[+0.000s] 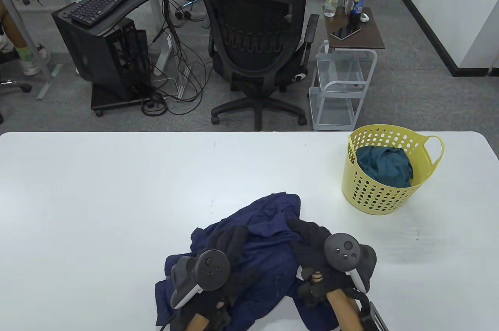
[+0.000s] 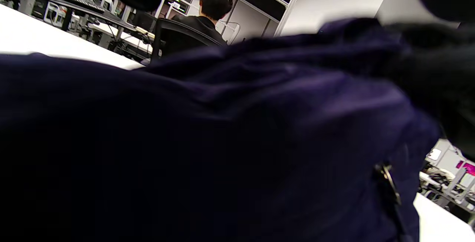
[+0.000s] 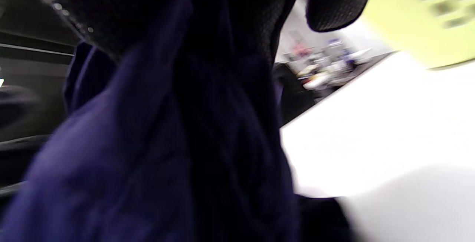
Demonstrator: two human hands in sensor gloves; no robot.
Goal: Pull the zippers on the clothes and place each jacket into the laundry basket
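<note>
Both hands, left hand [image 1: 230, 243] and right hand [image 1: 310, 239], gripped the bunched navy jacket [image 1: 265, 229] on the white table [image 1: 97, 190]; the yellow laundry basket [image 1: 384, 194] stood well apart

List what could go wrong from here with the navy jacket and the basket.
1. The navy jacket lies bunched under both hands, so loose cloth may trail or snag when lifted.
2. The yellow basket already holds a teal garment; a bulky drop might hang over the rim or tip it.
3. A zipper pull shows in the left wrist view only; whether the zipper is closed cannot be told.
</note>
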